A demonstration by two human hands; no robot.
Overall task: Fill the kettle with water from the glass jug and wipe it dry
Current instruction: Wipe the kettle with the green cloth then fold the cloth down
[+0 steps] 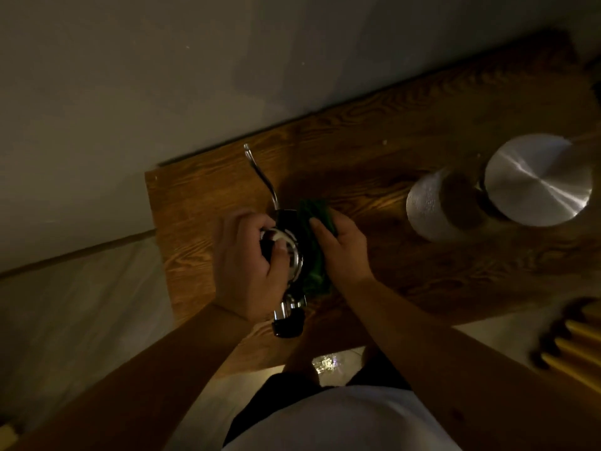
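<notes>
A shiny metal gooseneck kettle (287,252) stands on the wooden table (374,255), its thin spout (260,174) pointing away toward the wall and its dark handle (289,323) toward me. My left hand (242,265) rests over the kettle's lid and grips it from the left. My right hand (341,245) presses a dark green cloth (313,242) against the kettle's right side. The glass jug (435,206) stands to the right on the table, partly blurred.
A round brushed-metal lid or container (538,180) sits at the table's right, right next to the jug. A pale wall runs behind the table. Yellow slats of a chair or rack (575,340) show at lower right. The room is dim.
</notes>
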